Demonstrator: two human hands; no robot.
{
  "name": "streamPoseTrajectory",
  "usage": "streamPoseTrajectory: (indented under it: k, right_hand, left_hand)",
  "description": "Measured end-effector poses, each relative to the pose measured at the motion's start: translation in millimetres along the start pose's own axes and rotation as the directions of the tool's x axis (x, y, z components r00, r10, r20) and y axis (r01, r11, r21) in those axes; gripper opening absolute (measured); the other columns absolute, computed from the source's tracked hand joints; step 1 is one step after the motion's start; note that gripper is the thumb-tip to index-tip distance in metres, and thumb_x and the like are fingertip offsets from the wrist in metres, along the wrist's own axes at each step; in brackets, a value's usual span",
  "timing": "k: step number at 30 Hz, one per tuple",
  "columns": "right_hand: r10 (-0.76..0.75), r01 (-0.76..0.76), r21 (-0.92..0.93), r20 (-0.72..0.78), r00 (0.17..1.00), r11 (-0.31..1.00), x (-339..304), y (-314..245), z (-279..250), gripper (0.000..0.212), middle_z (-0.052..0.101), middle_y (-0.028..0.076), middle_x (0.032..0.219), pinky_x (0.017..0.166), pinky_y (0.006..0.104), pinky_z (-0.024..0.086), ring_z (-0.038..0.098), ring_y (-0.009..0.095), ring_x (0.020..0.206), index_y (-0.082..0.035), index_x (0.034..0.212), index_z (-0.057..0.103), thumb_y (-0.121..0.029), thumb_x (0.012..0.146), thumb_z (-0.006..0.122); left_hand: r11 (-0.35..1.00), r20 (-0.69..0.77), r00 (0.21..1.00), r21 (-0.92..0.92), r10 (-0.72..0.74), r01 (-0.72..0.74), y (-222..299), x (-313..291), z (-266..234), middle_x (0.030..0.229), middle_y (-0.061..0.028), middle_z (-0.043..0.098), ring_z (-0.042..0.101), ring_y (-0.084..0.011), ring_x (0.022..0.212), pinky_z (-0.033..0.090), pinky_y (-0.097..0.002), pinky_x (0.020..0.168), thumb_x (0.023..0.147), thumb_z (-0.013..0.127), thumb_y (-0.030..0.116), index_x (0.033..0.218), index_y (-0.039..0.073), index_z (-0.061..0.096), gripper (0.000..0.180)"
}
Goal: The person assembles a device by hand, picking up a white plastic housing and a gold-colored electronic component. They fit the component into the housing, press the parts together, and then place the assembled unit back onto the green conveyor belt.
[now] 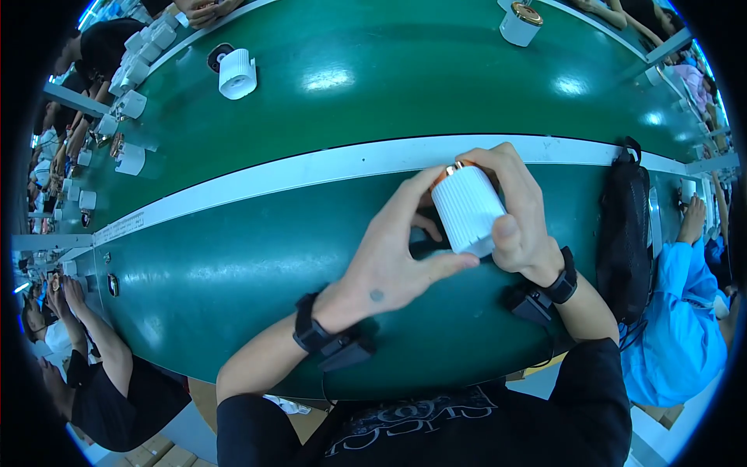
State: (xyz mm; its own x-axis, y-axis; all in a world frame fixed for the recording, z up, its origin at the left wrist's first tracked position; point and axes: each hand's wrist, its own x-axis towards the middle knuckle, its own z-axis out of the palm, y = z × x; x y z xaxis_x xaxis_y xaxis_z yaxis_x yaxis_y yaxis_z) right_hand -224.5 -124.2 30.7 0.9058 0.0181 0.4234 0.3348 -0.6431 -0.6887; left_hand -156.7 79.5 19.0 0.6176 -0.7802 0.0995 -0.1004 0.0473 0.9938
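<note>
Between my two hands is a white ribbed cylinder (pixel 468 208) with a copper-coloured end, tilted above the green table. My left hand (pixel 397 253) grips it from the left, its thumb along the lower edge and its fingers near the copper end. From the right, my right hand (pixel 519 214) curls round it, thumb on the ribbed side near the bottom and fingers over the copper end. The undersides of the fingers and the cylinder's far side are hidden.
Beyond a white rail (pixel 334 165) lies a green belt (pixel 373 86) carrying a white ribbed part (pixel 236 75) and a white cup with a gold top (pixel 520 25). A black bag (pixel 625 233) lies at the right. Co-workers sit at both sides, one in a blue garment (pixel 673 327).
</note>
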Motion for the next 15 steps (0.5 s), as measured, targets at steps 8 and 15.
streamPoseTrajectory:
  k: [8, 15]
  right_hand:
    - [0.319, -0.355, 0.27, 0.169, 0.933, 0.895, 13, -12, -6, 0.064, 0.054, 0.017, 0.128, 0.099, 0.043, 0.05, 0.06, 0.029, 0.114, -0.001, 0.141, 0.043, -0.032, 0.093, 0.07]
    - [0.012, -0.107, -0.179, -0.465, 0.885, 0.978, 28, 55, -23, 0.075, 0.05, 0.018, 0.136, 0.104, 0.0459, 0.048, 0.057, 0.03, 0.124, -0.004, 0.144, 0.038, -0.008, 0.083, 0.08]
  left_hand:
    - [0.868, 0.034, 0.959, 0.416, 0.283, -0.271, -1, 17, -27, 0.147, -0.0195, 0.046, 0.05, -0.0322, 0.133, 0.046, -0.0431, 0.105, 0.079, 0.087, 0.02, 0.154, 0.003, 0.033, 0.094]
    - [0.527, -0.5, 0.615, 0.835, 0.61, 0.156, -28, 69, -139, 0.147, -0.0273, 0.044, 0.047, -0.0415, 0.132, 0.042, -0.0495, 0.107, 0.089, 0.076, 0.026, 0.151, 0.001, 0.039, 0.077]
